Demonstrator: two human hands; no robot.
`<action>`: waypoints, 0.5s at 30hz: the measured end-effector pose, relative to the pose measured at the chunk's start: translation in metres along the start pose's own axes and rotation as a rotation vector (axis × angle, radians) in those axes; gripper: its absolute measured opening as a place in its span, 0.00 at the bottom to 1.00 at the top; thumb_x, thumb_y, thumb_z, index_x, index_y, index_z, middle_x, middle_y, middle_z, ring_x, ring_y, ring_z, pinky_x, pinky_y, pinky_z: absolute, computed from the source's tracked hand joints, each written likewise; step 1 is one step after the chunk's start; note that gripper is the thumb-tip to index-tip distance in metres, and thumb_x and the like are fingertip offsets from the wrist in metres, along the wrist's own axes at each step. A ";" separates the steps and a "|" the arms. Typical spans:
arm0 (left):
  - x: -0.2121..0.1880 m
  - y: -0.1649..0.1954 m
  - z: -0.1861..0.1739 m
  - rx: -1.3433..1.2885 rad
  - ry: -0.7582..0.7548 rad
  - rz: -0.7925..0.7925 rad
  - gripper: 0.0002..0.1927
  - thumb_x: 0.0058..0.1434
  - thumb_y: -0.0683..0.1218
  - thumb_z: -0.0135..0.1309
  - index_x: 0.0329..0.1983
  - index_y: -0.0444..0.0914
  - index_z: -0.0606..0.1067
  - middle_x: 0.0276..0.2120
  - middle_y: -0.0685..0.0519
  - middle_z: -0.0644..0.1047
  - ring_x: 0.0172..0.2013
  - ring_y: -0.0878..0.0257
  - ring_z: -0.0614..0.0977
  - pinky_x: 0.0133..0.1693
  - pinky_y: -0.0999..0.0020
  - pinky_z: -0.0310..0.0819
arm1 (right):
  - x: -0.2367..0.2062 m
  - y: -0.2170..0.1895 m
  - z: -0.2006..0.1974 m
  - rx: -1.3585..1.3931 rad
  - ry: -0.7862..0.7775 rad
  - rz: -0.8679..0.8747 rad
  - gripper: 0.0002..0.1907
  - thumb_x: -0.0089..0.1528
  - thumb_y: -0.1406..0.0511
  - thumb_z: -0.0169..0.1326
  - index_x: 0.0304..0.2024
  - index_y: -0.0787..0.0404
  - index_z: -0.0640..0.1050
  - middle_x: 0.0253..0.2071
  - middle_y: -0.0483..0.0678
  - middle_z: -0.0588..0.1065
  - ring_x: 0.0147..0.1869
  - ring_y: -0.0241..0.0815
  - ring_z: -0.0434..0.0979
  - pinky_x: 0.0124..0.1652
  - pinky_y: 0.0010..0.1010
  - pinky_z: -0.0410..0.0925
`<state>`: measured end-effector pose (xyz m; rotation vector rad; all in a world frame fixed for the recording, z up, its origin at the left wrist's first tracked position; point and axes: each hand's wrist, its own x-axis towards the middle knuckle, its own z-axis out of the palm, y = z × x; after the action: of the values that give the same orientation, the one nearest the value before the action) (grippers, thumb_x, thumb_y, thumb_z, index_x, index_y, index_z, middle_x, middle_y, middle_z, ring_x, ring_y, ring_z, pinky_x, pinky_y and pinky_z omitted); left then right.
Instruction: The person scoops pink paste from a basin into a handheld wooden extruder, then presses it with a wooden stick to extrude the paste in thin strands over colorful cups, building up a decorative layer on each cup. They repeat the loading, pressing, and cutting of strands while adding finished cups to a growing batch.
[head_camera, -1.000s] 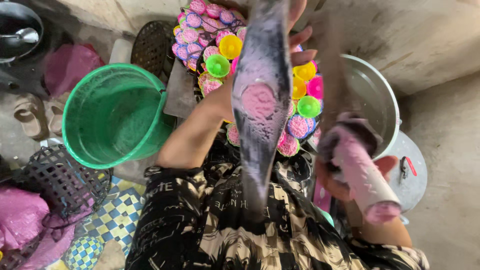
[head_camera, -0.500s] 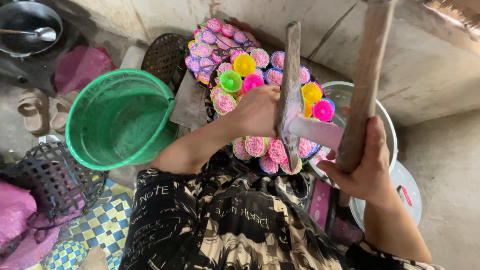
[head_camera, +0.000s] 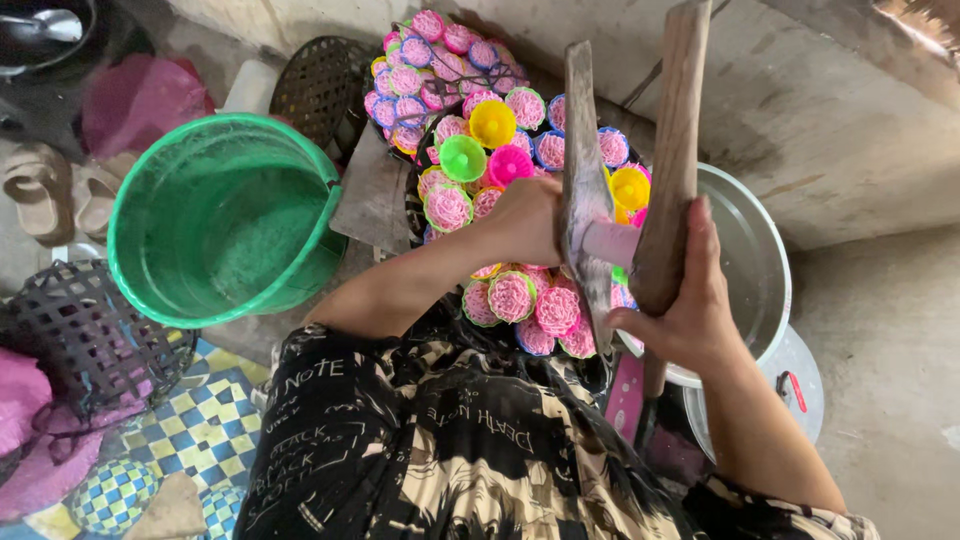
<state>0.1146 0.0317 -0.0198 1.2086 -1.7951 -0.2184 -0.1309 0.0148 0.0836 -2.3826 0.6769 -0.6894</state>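
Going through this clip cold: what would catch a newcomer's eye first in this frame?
Most striking is the heap of small bright plastic cups filled with pink noodle-like nests, top centre. In front of it, the left hand and right hand grip a two-armed wooden press with a pink cylinder between its arms. At left stands a large green plastic bucket.

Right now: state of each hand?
Left hand: closed on the grey flat piece of the wooden press.
Right hand: closed around the wooden handle.
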 end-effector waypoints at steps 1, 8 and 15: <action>0.007 -0.005 0.003 0.017 -0.008 -0.066 0.16 0.43 0.53 0.69 0.30 0.41 0.80 0.29 0.46 0.81 0.33 0.46 0.82 0.35 0.51 0.77 | 0.004 0.007 -0.008 0.323 -0.072 0.189 0.77 0.45 0.48 0.75 0.80 0.53 0.35 0.66 0.60 0.64 0.63 0.55 0.67 0.58 0.47 0.65; 0.074 -0.028 -0.050 -1.419 -0.349 0.221 0.53 0.58 0.42 0.69 0.79 0.46 0.49 0.74 0.54 0.57 0.74 0.56 0.62 0.72 0.57 0.62 | -0.040 0.073 -0.018 1.316 -0.632 0.506 0.75 0.46 0.33 0.67 0.77 0.70 0.47 0.64 0.60 0.68 0.62 0.53 0.72 0.59 0.44 0.69; 0.153 -0.032 -0.035 -1.667 -0.334 0.322 0.46 0.62 0.39 0.65 0.77 0.42 0.51 0.74 0.48 0.58 0.73 0.54 0.62 0.73 0.54 0.57 | -0.057 0.115 -0.074 1.188 -0.874 0.464 0.76 0.46 0.25 0.53 0.74 0.79 0.57 0.60 0.67 0.73 0.60 0.59 0.76 0.57 0.50 0.70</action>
<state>0.1487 -0.0951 0.0709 -0.3251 -1.2846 -1.4097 -0.2520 -0.0608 0.0455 -1.1319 0.2505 0.1914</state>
